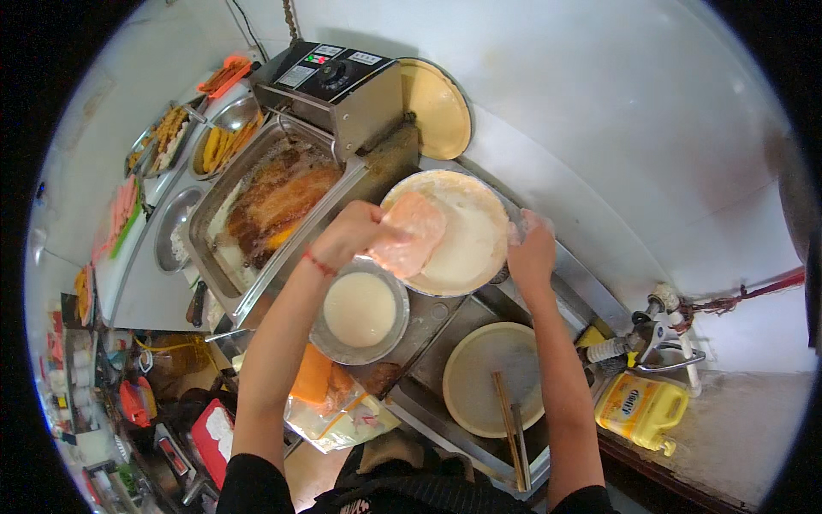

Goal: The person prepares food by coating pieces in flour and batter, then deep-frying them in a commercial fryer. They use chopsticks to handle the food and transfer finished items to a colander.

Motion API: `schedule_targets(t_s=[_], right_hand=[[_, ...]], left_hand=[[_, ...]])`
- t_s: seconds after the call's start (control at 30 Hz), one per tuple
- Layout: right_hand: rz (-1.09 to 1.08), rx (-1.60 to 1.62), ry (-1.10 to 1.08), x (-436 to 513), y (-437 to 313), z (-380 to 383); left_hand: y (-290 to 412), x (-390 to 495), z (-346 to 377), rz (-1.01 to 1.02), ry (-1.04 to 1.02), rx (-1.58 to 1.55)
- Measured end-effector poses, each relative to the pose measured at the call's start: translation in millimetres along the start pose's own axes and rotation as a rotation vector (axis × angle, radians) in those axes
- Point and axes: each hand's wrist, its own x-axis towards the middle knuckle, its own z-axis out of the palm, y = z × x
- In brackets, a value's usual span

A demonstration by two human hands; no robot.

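Observation:
A flat piece of raw meat (411, 232), pale pink, is pinched in my left hand (372, 231) over the left side of a white enamel basin (472, 238) of white powder. My right hand (532, 247), with white powder or a thin film at its fingertips, grips the basin's right rim. Just below stands a metal bowl of pale batter (359, 308). To the left, browned pieces of food (289, 199) bubble in the oil of a deep fryer (209, 257).
Chopsticks (504, 417) lie across a round pan (475, 398) at the lower right. A yellow jug (642, 411) stands by the pipes. Trays of food (164, 141) and a knife handle (196, 302) are at the left. A plastic bag (340, 417) sits below the batter bowl.

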Motion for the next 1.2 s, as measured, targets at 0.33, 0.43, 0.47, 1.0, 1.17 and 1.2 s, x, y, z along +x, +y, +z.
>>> schedule_targets(t_s=[0.33,0.43,0.47,1.0,1.17,1.2], right_hand=[[-0.460,-0.150,-0.688,12,-17,20],[-0.488,-0.297,-0.739,12,-25,35],[-0.581,-0.364,-0.630,9,-28,40],[-0.294,-0.409,-1.015,-9,-45,62],[-0.300,-0.382,-0.836,-36,-36,81],[-0.310,-0.362,-0.785,-39,-34,83]], left_hand=[[-64,121,59,0.157,0.332,0.082],[-55,90,62,0.215,0.559,0.648],[-52,66,63,0.317,0.613,0.619],[-78,-32,120,0.063,0.446,-0.798],[-77,-32,125,0.024,0.470,-0.892],[-76,-33,125,0.019,0.474,-0.899]])
